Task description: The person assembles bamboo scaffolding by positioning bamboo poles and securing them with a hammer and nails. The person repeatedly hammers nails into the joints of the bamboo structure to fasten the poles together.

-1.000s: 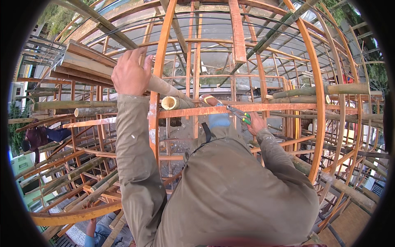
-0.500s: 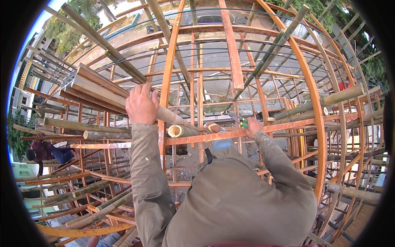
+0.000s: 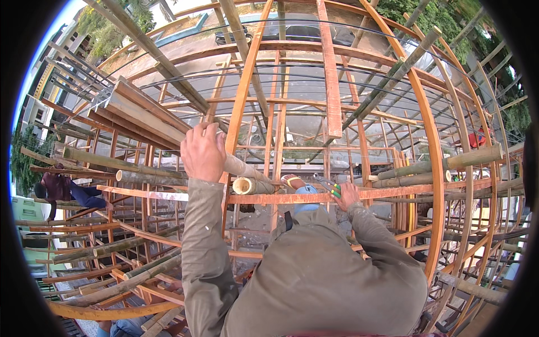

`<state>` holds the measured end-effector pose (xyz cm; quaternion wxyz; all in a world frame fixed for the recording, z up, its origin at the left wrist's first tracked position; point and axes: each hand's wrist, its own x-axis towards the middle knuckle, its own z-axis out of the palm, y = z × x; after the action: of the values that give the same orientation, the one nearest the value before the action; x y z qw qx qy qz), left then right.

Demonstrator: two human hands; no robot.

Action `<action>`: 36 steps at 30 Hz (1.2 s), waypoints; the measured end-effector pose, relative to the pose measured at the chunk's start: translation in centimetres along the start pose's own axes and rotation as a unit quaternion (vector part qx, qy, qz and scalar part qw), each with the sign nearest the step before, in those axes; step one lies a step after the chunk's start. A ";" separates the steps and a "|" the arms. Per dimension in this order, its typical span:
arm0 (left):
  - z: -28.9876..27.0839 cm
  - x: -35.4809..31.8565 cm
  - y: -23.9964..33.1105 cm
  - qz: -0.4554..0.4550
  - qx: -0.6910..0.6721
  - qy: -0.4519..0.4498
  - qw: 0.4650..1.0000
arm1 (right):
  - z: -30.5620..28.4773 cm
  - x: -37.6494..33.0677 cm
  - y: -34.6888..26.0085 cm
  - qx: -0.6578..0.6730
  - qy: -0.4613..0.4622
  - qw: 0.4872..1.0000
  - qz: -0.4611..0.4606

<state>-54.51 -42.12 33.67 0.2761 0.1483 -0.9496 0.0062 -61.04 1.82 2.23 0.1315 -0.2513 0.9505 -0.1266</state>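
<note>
My left hand (image 3: 203, 151) is closed, its fingers bent over a pale bamboo pole (image 3: 247, 167) beside an upright wooden post (image 3: 245, 84); the hand covers the spot where its fingertips press. My right hand (image 3: 346, 196) grips pliers (image 3: 334, 190) with green, yellow and black handles, their jaws pointing up and left. That hand is at a horizontal reddish board (image 3: 281, 198), which runs across in front of my body. Just above this board, a hollow bamboo end (image 3: 242, 186) faces me. Whether any wire lies at the plier jaws is too small to tell.
Long boards (image 3: 147, 115) are stacked to the left of my left hand. A plank (image 3: 329, 73) hangs down ahead. Bamboo poles (image 3: 415, 168) and timber frames surround me, with ground far below. Another person (image 3: 64, 194) is on the framework at left. My sandalled foot (image 3: 292, 181) shows beyond the board.
The view has shifted, so the framework sits slightly lower and to the right. Both hands keep their places; the pliers have tilted a little, and my sandalled foot shows more fully.
</note>
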 end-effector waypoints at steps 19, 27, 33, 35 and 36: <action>-1.4 0.5 -1.7 -0.025 -0.181 0.038 0.982 | -0.6 0.4 -0.6 -0.004 -0.068 0.997 0.033; -0.1 1.1 -1.6 -0.082 -0.169 -0.027 0.982 | -0.2 0.2 -0.6 0.013 -0.029 0.999 0.022; 0.1 1.0 -0.9 -0.103 -0.089 -0.047 0.990 | 0.3 0.3 -0.2 -0.015 -0.009 1.000 0.008; 0.2 1.0 -0.8 -0.111 -0.072 -0.044 0.990 | 0.5 0.4 -0.1 -0.027 -0.010 1.000 0.010; 0.3 1.1 -0.8 -0.119 -0.098 -0.047 0.987 | 0.5 0.5 -0.1 -0.026 -0.010 1.000 0.013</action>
<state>-55.33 -43.17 33.94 0.2436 0.2322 -0.9331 -0.1268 -61.23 1.43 1.72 0.1364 -0.2436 0.9552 -0.0980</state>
